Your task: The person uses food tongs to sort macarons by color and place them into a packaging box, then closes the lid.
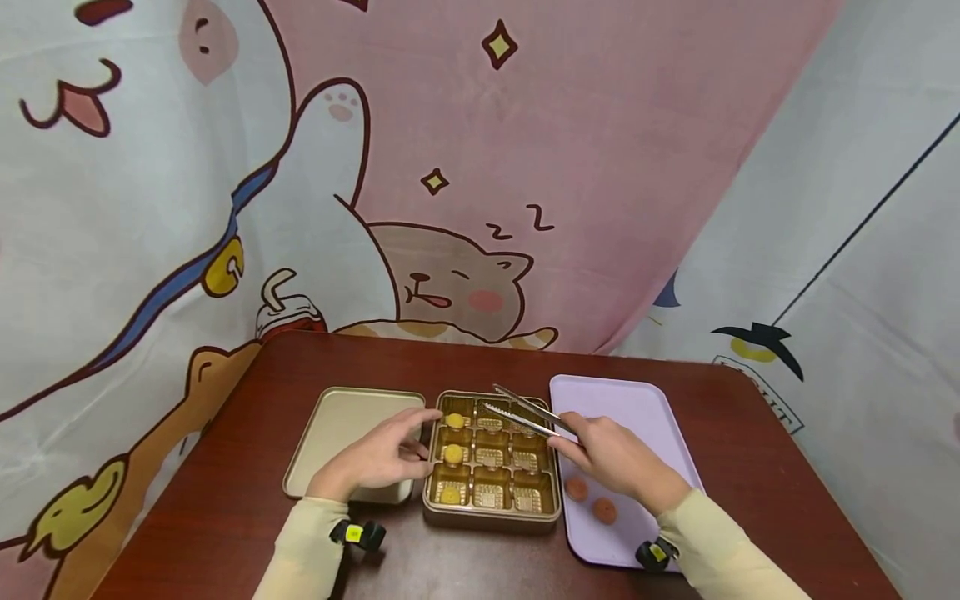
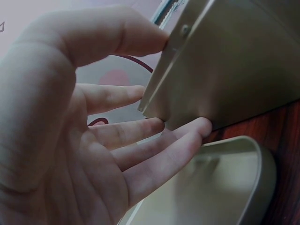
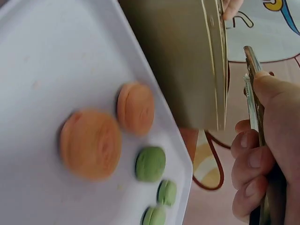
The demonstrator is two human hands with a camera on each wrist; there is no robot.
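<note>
A gold box [image 1: 492,518] with a divided insert holds yellow macarons [image 1: 453,454] in its left column. My left hand [image 1: 382,454] touches the box's left side; in the left wrist view its fingers [image 2: 180,150] are fairly straight against the wall, thumb near the rim. My right hand [image 1: 615,454] grips metal tongs [image 1: 528,414], whose tips are apart above the back of the box with nothing between them. On the lavender tray [image 1: 622,400] lie orange macarons [image 3: 91,144] and green macarons [image 3: 151,164]; the green ones are hidden by my right hand in the head view.
A pale gold lid [image 1: 341,417] lies on the dark red table [image 1: 480,575] left of the box, partly under my left hand. The tray stands close to the box's right side. A cartoon-printed cloth [image 1: 600,167] hangs behind the table.
</note>
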